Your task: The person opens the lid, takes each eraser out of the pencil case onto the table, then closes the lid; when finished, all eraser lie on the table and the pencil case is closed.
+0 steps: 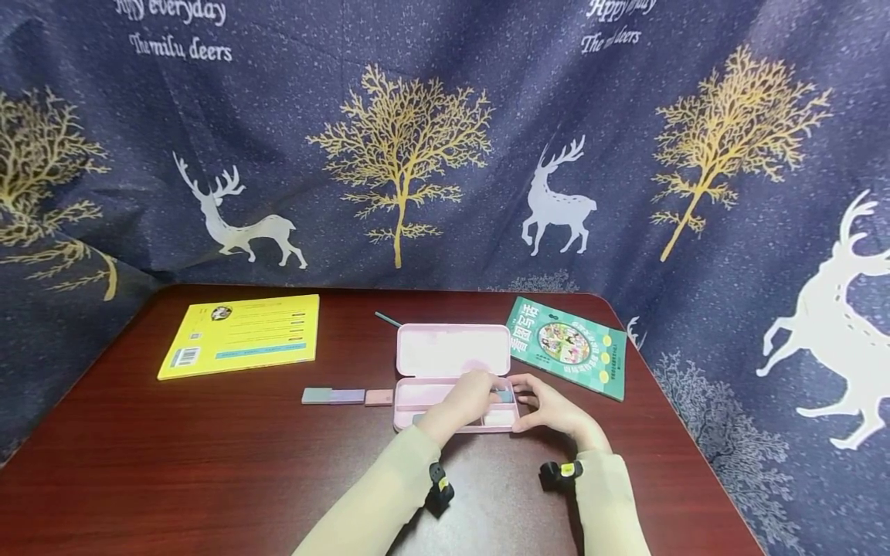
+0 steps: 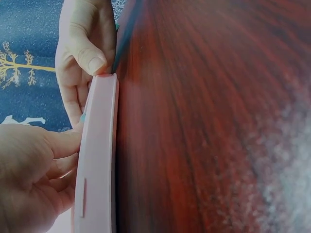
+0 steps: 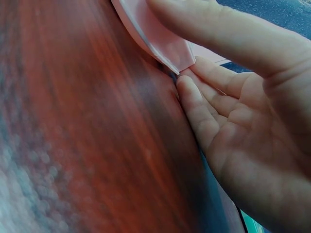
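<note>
A pink pencil case (image 1: pixel 453 350) stands with its lid raised towards the back of the table. My left hand (image 1: pixel 467 398) reaches over its tray and pinches a small blue block (image 1: pixel 504 396) in the right-hand compartment; in the left wrist view only a teal sliver shows by the fingertips. My right hand (image 1: pixel 552 408) grips the case's right end, thumb on the near wall and fingers round the far side. Near that thumb lies a white block (image 1: pixel 498 418) inside the case. A greyish piece in the front compartment is mostly hidden by my left hand.
Left of the case, a grey-green block (image 1: pixel 317 396), a purple block (image 1: pixel 347 397) and a pink block (image 1: pixel 378 398) lie in a row. A thin teal stick (image 1: pixel 387 318) lies behind it. A yellow book (image 1: pixel 243 336) is at back left, a green book (image 1: pixel 570 346) at back right.
</note>
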### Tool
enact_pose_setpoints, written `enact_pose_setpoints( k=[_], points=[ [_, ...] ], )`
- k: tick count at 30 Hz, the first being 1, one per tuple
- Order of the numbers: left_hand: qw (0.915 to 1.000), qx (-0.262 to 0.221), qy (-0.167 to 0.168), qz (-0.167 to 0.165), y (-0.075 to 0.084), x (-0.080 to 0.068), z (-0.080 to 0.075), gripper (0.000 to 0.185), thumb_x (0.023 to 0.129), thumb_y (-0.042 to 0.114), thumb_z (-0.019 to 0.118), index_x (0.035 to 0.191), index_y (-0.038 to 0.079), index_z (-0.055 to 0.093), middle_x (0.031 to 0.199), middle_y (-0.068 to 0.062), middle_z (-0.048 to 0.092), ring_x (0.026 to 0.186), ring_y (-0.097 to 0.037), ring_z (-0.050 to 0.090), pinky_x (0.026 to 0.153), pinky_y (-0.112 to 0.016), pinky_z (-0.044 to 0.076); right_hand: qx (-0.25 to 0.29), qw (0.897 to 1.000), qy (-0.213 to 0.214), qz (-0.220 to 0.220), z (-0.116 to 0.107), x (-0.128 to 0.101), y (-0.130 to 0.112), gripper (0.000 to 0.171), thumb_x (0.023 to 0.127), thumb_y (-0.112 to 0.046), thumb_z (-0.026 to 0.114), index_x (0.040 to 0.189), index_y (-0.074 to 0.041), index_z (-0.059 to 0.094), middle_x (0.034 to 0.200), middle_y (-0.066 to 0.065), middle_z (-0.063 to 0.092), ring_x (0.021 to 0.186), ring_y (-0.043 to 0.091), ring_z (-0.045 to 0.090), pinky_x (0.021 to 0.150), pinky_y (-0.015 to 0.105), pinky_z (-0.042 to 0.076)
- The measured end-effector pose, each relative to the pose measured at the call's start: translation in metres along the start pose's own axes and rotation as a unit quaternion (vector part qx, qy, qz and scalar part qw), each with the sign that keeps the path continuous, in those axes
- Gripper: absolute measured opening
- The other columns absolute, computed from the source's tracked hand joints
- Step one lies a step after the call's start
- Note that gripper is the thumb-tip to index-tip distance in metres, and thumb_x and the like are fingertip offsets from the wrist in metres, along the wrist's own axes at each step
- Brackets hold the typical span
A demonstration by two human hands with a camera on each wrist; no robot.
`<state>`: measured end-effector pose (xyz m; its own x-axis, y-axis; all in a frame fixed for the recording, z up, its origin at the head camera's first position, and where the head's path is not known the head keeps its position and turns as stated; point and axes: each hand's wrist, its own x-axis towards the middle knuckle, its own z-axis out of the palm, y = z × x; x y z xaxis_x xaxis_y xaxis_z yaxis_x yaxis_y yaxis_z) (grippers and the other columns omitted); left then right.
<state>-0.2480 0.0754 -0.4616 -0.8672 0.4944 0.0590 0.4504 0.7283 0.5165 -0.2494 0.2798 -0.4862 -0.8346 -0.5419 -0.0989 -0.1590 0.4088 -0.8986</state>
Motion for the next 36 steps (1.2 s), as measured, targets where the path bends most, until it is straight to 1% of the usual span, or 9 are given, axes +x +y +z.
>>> enact_pose_setpoints(
  k=[6, 11, 15, 19, 22, 26, 30, 33, 36],
  points=[
    [0.9999, -0.008, 0.006, -0.002, -0.002, -0.001, 0.001, 0.026, 0.092, 0.012, 0.065, 0.118, 0.012, 0.072, 0.114, -0.004, 0.072, 0.113, -0.019, 0.064, 0.096, -0.03, 0.051, 0.0, 1.0, 0.0, -0.003, 0.0, -0.001, 0.001, 0.08, 0.077, -0.014, 0.082, 0.14, 0.006, 0.036, 0.141, 0.025, 0.042, 0.133, 0.046, 0.042, 0.11, 0.054, 0.036],
    [1.0, -0.001, 0.003, -0.006, 0.001, -0.002, 0.0, 0.026, 0.093, 0.012, 0.065, 0.118, 0.013, 0.072, 0.114, -0.004, 0.072, 0.113, -0.019, 0.064, 0.097, -0.03, 0.051, -0.003, 1.0, 0.0, -0.008, 0.0, -0.001, 0.002, 0.08, 0.077, -0.014, 0.082, 0.14, 0.006, 0.036, 0.14, 0.026, 0.043, 0.132, 0.046, 0.042, 0.11, 0.054, 0.036],
    [0.9999, -0.006, 0.005, -0.007, 0.001, -0.004, -0.003, 0.026, 0.093, 0.014, 0.064, 0.118, 0.012, 0.072, 0.116, -0.004, 0.072, 0.114, -0.019, 0.063, 0.098, -0.031, 0.05, 0.001, 1.0, 0.002, -0.005, 0.0, -0.001, 0.001, 0.08, 0.077, -0.013, 0.082, 0.14, 0.006, 0.037, 0.14, 0.025, 0.043, 0.133, 0.045, 0.042, 0.11, 0.055, 0.035],
    [0.9997, -0.008, 0.023, -0.002, -0.003, -0.01, -0.01, 0.024, 0.093, 0.016, 0.065, 0.115, 0.01, 0.072, 0.114, -0.005, 0.072, 0.112, -0.019, 0.064, 0.098, -0.031, 0.049, -0.006, 1.0, 0.005, -0.004, 0.0, -0.002, 0.0, 0.081, 0.077, -0.014, 0.082, 0.14, 0.005, 0.036, 0.14, 0.025, 0.044, 0.132, 0.045, 0.043, 0.109, 0.054, 0.037],
    [0.999, -0.009, 0.042, 0.014, -0.008, -0.018, -0.017, 0.022, 0.092, 0.015, 0.066, 0.111, 0.008, 0.073, 0.109, -0.006, 0.073, 0.108, -0.02, 0.066, 0.096, -0.032, 0.05, -0.004, 1.0, 0.003, -0.002, 0.0, -0.001, -0.001, 0.081, 0.077, -0.015, 0.082, 0.141, 0.005, 0.036, 0.14, 0.025, 0.043, 0.132, 0.044, 0.042, 0.11, 0.053, 0.037],
    [0.9973, -0.022, 0.059, 0.039, -0.018, -0.027, -0.029, 0.019, 0.091, 0.014, 0.066, 0.108, 0.007, 0.074, 0.104, -0.007, 0.074, 0.102, -0.021, 0.068, 0.091, -0.034, 0.052, -0.002, 1.0, 0.001, 0.004, 0.0, 0.0, -0.001, 0.081, 0.077, -0.015, 0.082, 0.141, 0.004, 0.036, 0.141, 0.024, 0.043, 0.133, 0.044, 0.042, 0.11, 0.054, 0.036],
    [0.9955, -0.042, 0.061, 0.059, -0.031, -0.037, -0.042, 0.016, 0.09, 0.011, 0.068, 0.103, 0.006, 0.074, 0.098, -0.007, 0.074, 0.09, -0.02, 0.068, 0.082, -0.035, 0.053, -0.003, 1.0, 0.002, 0.01, 0.0, 0.0, -0.001, 0.081, 0.077, -0.015, 0.082, 0.141, 0.003, 0.036, 0.142, 0.025, 0.043, 0.134, 0.045, 0.041, 0.111, 0.053, 0.036],
    [0.9955, -0.05, 0.057, 0.057, -0.041, -0.046, -0.05, 0.015, 0.089, 0.011, 0.069, 0.103, 0.007, 0.075, 0.096, -0.005, 0.073, 0.086, -0.018, 0.065, 0.078, -0.034, 0.053, -0.004, 1.0, 0.005, 0.018, 0.0, -0.001, -0.002, 0.081, 0.077, -0.016, 0.083, 0.141, 0.003, 0.037, 0.142, 0.025, 0.043, 0.135, 0.045, 0.04, 0.111, 0.053, 0.036],
    [0.9959, -0.05, 0.057, 0.049, -0.05, -0.054, -0.059, 0.016, 0.089, 0.012, 0.07, 0.103, 0.009, 0.075, 0.097, -0.003, 0.073, 0.086, -0.017, 0.064, 0.077, -0.031, 0.053, -0.005, 1.0, 0.007, 0.02, 0.0, -0.001, -0.001, 0.081, 0.076, -0.016, 0.083, 0.141, 0.003, 0.037, 0.142, 0.025, 0.043, 0.135, 0.045, 0.04, 0.111, 0.054, 0.035]
  ],
)
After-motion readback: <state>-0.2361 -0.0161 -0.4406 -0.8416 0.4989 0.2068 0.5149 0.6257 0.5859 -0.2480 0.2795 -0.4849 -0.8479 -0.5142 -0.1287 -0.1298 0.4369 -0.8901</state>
